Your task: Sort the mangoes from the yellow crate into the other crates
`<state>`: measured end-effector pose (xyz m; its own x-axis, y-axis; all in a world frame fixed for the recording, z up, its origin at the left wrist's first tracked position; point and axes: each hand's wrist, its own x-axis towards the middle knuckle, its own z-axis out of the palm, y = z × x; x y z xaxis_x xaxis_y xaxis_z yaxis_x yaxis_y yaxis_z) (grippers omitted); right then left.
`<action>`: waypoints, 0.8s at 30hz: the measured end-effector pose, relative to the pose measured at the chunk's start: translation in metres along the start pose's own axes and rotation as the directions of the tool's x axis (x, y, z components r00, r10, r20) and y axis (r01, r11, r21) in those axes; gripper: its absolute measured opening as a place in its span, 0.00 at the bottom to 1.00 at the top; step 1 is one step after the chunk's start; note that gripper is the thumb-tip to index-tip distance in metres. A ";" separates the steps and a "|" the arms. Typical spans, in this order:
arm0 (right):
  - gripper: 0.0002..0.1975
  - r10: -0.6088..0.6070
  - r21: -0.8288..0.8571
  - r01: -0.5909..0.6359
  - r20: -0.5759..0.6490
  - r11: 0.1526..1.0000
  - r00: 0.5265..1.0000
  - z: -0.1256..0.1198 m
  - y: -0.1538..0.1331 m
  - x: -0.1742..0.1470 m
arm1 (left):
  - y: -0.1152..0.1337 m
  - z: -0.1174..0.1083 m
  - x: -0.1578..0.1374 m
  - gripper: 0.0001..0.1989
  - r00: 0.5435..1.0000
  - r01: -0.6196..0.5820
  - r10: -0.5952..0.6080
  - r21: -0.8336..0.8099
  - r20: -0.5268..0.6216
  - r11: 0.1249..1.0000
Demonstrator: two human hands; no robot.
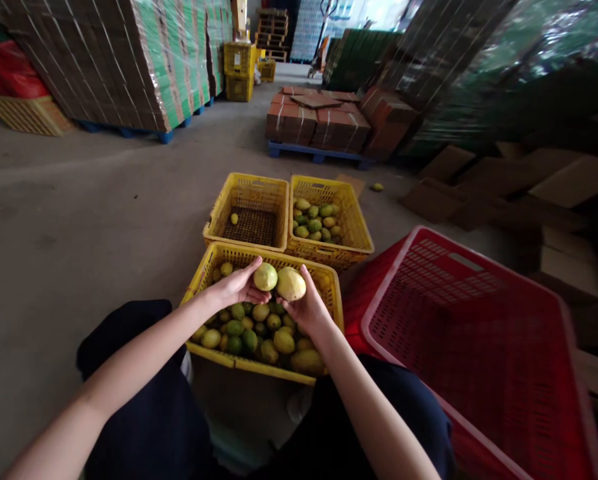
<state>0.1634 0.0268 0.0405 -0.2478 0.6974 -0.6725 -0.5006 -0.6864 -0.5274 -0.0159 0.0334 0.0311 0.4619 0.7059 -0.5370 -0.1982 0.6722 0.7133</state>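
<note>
My left hand (239, 285) is closed round a greenish-yellow lemon (265, 277). Beside it, my right hand (306, 307) grips a paler yellow lemon (291, 285). The two fruits sit side by side, nearly touching, above the near yellow crate (263, 371). That crate holds many green and yellow lemons (249, 341), partly covered by my hands and forearms. Just beyond stand two more yellow crates: the left one (259, 193) has a single small yellow fruit (234, 219) on its floor, and the right one (351, 233) has a pile of green and yellow fruit (315, 225).
A large red basket (389, 287) stands at my right. Flattened cardboard (479, 180) lies beyond it, with a stray fruit (377, 187) on the floor. Boxes on a blue pallet (319, 127) stand ahead; wrapped stacks (169, 60) rise at left.
</note>
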 end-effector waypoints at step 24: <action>0.26 -0.896 -0.516 0.855 0.356 0.049 0.265 -0.017 0.010 0.001 | 0.000 0.011 -0.019 0.21 0.316 -0.645 0.914 0.764 0.253 0.011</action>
<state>0.1721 0.0177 0.0257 0.0877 0.8735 0.4790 0.1915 0.4571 -0.8686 -0.0149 0.0175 0.0468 0.1835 0.7812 0.5967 0.3598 -0.6183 0.6987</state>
